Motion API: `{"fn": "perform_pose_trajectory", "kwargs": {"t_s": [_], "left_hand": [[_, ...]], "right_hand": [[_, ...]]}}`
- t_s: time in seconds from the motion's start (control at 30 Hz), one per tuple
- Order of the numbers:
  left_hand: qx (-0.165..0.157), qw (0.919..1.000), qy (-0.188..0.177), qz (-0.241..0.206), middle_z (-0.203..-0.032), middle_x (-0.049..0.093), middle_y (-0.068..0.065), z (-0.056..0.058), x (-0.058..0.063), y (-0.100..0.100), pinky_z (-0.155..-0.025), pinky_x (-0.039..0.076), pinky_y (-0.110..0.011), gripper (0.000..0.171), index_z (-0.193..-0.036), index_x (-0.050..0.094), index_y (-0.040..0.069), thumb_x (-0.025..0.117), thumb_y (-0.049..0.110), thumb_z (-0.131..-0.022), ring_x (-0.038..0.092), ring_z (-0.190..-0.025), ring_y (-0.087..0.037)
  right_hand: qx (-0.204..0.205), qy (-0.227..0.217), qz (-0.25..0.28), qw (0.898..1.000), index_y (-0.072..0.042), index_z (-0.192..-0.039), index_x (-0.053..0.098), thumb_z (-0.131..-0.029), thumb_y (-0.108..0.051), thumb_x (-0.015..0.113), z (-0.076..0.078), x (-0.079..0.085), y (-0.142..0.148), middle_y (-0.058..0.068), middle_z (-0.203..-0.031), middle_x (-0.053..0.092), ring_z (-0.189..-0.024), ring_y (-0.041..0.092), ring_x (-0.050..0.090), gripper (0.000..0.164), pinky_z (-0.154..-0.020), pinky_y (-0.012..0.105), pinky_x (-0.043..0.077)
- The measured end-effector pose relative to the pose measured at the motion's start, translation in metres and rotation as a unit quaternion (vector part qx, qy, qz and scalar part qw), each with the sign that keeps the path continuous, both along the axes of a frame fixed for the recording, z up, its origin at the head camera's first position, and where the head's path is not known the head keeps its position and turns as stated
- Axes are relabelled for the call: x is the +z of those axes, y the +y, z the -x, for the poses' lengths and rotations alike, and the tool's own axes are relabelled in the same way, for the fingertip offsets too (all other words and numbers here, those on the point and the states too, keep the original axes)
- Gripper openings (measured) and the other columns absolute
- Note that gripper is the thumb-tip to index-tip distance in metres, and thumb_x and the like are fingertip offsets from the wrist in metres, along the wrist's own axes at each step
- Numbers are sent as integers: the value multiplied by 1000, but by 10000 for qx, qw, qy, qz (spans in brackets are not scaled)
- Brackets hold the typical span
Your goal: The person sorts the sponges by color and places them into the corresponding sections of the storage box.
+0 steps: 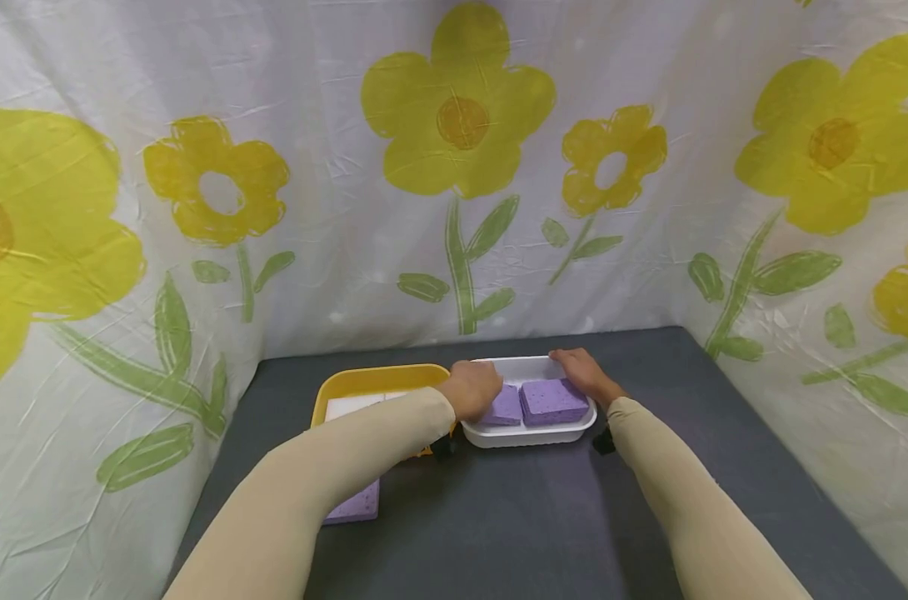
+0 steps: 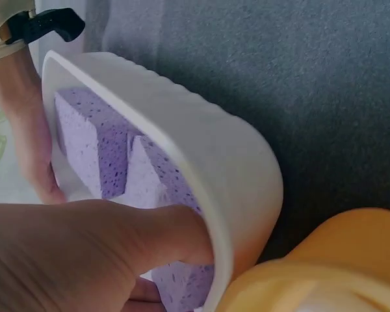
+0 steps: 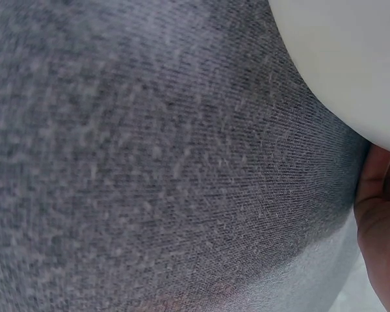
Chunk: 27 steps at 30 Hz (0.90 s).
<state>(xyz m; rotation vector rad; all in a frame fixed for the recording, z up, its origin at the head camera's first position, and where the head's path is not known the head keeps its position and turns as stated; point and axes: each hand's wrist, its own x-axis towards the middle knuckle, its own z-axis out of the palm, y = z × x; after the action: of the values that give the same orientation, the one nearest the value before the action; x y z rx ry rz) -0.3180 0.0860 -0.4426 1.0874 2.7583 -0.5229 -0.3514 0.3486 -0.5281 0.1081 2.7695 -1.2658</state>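
Note:
My left hand point(image 1: 475, 389) reaches into the left end of a white tray point(image 1: 532, 435) and holds a purple sponge point(image 2: 188, 286). In the left wrist view its thumb lies across the sponge close to the tray wall, and the other fingers are partly hidden. My right hand point(image 1: 585, 375) grips the tray's far right side, with fingers along the rim. The right wrist view shows that hand against the tray's outer wall point(image 3: 357, 58). Beside it in the tray sits a block of purple sponge point(image 1: 555, 402).
Left of the white tray stands a yellow tray point(image 1: 382, 379) holding white pieces point(image 1: 352, 405). Another purple sponge point(image 1: 356, 504) lies on the dark tabletop point(image 1: 499, 525), partly behind the left sleeve. A flower-printed curtain point(image 1: 326, 292) surrounds the table's back and sides.

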Motion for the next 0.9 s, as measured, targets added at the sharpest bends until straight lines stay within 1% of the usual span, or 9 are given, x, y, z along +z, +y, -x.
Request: {"fn": "perform_pose_trajectory", "kwargs": {"t_s": [0.13,0.3,0.47,0.6,0.67,0.77,0.9], "left_hand": [[-97,9999,84,-12,-114,78,-2,-1,-5,0,-83,66,-43,19,-114,82,17,68,18,-102,76,-101,-20],[-180,9998,62,-36,-111,79,-2,-1,-11,-2,-82,67,-39,18,-112,83,16,68,15,-102,76,-95,-19],[-189,9998,75,65,-114,79,-1,3,-18,-1,-89,65,-39,19,-115,82,18,66,18,-104,76,-100,-20],[-257,9994,167,152,-117,79,1,4,-21,0,-96,60,-39,19,-115,81,20,67,21,-103,75,-105,-20],[-303,9992,211,179,-117,78,2,4,-22,0,-98,58,-39,18,-115,81,21,68,21,-102,75,-105,-19],[-325,9992,162,155,-116,78,1,3,-22,-2,-99,58,-39,18,-115,82,20,67,19,-103,74,-105,-18],[-337,9994,-3,11,-113,76,-2,3,-18,-10,-93,62,-39,19,-116,81,18,68,19,-102,73,-100,-18]], "right_hand": [[-16,-60,34,10000,10,-146,63,-115,-39,40,-1,1,0,31,-152,61,-148,48,52,62,-129,59,35],[-27,-10,90,10000,10,-141,67,-115,-38,43,-1,1,-1,30,-148,64,-144,47,56,60,-128,59,36],[34,-15,34,10000,11,-141,67,-115,-40,42,1,2,1,31,-149,64,-144,48,55,62,-128,59,36],[28,40,18,10000,10,-142,67,-115,-40,42,2,1,2,31,-149,63,-145,48,55,62,-128,59,35],[39,67,0,10000,10,-142,67,-115,-39,42,2,0,3,31,-150,63,-145,48,54,61,-128,59,35],[67,92,-40,9999,11,-141,67,-115,-37,42,1,-1,3,31,-149,63,-145,48,55,60,-128,59,36],[68,78,-82,9999,11,-140,67,-115,-38,42,1,-1,1,32,-148,64,-144,49,55,61,-127,59,36]]}}
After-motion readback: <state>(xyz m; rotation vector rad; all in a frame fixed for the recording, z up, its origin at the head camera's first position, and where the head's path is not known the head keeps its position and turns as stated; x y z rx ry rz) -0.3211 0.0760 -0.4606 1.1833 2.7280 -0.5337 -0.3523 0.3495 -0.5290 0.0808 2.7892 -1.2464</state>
